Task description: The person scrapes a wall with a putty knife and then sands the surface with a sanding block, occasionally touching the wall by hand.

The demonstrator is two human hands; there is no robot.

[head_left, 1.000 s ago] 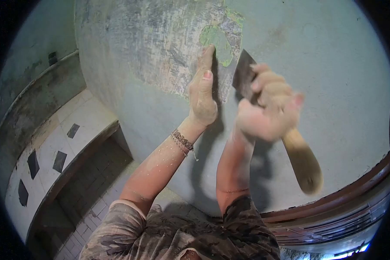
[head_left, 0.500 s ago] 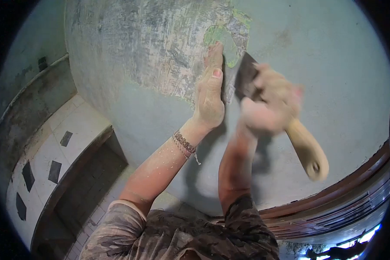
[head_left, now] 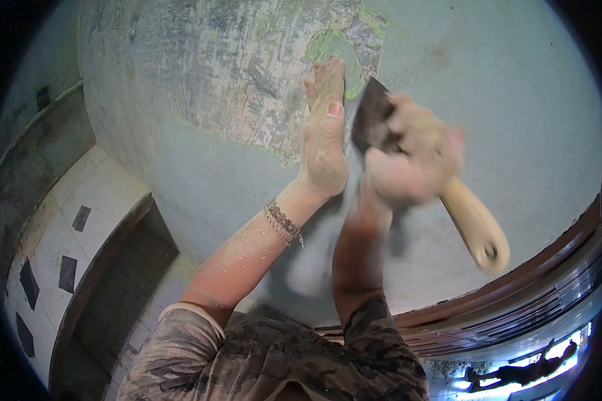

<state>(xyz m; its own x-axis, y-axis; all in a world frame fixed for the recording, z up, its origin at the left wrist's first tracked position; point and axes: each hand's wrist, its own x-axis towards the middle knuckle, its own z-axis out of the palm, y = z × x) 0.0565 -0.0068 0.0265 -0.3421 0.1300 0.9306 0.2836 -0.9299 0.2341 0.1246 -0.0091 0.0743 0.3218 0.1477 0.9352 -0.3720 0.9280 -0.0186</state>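
My right hand (head_left: pixel 415 150), blurred by motion, grips a scraper (head_left: pixel 374 113) with a dark flat blade and a pale handle that sticks out below the fist. Its blade is at the wall, close to the right edge of a scraped patch (head_left: pixel 241 87). Against the wall rests my left hand (head_left: pixel 324 130), dusty, fingers stretched upward, just left of the blade and holding nothing. Above its fingertips shows a bright green area (head_left: pixel 331 47) beside bare grey plaster. Pale green paint (head_left: pixel 502 134) covers the wall to the right. A braided bracelet (head_left: pixel 283 222) circles my left wrist.
A tiled counter (head_left: pixel 100 194) with dark tile pieces runs along the left, an opening (head_left: pixel 120 294) beneath it. A brown slatted frame (head_left: pixel 502 321) curves along the lower right. A dark silhouetted figure (head_left: pixel 532 373) appears against bright light at the bottom right.
The view has shifted slightly, moving the counter left in the frame. The scraper sits a little closer to my left hand. Both hands keep nearly the same pose.
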